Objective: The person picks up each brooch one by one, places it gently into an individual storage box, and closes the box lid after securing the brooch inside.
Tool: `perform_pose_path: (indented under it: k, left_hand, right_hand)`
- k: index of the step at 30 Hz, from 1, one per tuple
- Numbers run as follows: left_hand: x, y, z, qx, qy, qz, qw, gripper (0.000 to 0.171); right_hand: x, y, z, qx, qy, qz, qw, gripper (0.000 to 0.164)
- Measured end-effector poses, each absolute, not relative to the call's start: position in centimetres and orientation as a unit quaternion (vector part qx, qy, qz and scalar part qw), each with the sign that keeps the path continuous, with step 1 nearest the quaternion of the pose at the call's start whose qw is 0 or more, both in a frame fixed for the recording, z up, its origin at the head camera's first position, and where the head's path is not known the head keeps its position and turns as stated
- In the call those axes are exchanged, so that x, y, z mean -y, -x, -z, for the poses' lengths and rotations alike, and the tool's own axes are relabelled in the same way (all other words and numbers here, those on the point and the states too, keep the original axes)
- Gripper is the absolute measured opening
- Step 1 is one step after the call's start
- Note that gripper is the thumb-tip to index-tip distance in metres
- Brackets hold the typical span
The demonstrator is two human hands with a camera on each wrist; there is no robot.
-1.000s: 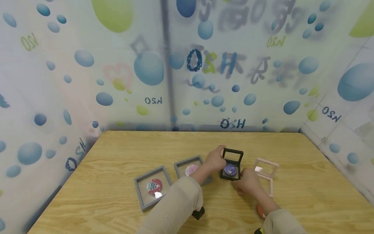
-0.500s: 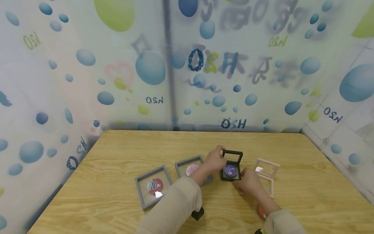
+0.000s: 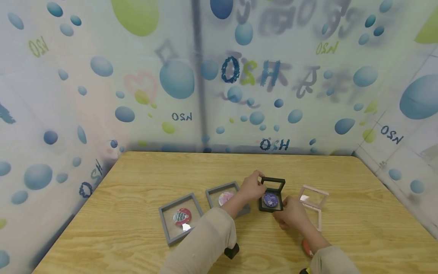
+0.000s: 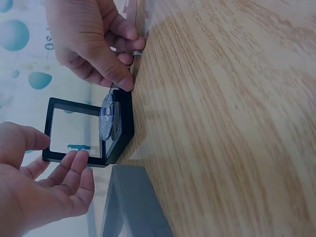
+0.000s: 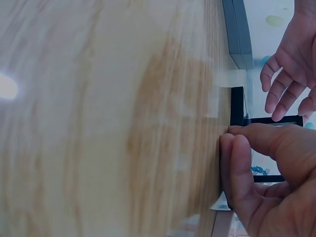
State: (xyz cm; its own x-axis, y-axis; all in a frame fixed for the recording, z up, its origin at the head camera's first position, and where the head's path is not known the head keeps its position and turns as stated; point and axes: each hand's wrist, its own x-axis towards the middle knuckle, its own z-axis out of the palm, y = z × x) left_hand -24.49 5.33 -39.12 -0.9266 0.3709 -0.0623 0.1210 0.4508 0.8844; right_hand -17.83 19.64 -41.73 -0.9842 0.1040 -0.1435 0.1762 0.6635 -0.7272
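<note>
On the bench [image 3: 164,167], right of its centre: a pair of hands, set apart, both engaged on one black frame [image 3: 270,209], hinged and ajar. Left hand [image 3: 252,187]: thumb and fingers holding the raised lid [image 3: 273,179] by its edges. Right hand [image 3: 291,214]: thumb and forefinger pinching the near right corner of the base. Seated in the base: one purple badge [image 3: 271,199], round.

Hazards, as judged: the badge looks thick and possibly loose, so an uneven swing of the lid could knock it off centre; right fingertips left at the rim could be nipped, or keep the halves from meeting; a sideways pull on the lid could strain the hinge.

Against the view of one second ago: lid's top edge slightly lower and its window slimmer, apparently tipped further forward; both grips alike; badge unmoved within the base.

Surroundings, in the same arrangement as then: to the left, one grey frame [image 3: 219,187] with a pink badge [image 3: 226,198], partly covered by the left arm; farther left, a second grey frame [image 3: 177,201] with a red badge [image 3: 184,215]; to the right, one pale pink frame [image 3: 319,220], ajar; nearer, one red disc [image 3: 306,247], partly hidden by the right wrist.
</note>
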Motion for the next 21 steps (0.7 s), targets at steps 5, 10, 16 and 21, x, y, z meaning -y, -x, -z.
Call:
perform_pose_path:
  k: [5,10,16,21]
  left_hand:
    - [-5.17,24.45,39.1,-0.838,-0.154,-0.507,0.129,0.025]
    - [-4.95,24.16,38.93,-0.848,-0.159,-0.489,0.132,0.018]
    - [-5.02,23.84,38.82,-0.867,-0.16,-0.453,0.135,0.018]
    - [-5.17,23.81,38.94,-0.881,-0.158,-0.426,0.131,0.019]
  right_hand:
    - [-19.74,17.76,41.8,-0.912,-0.07,0.401,0.039,0.033]
    - [-19.82,17.76,41.79,-0.917,-0.064,0.392,0.033,0.036]
    - [-19.89,17.69,41.64,-0.918,-0.061,0.389,0.042,0.041]
    - [-19.85,17.62,41.57,-0.92,-0.06,0.386,0.036,0.037]
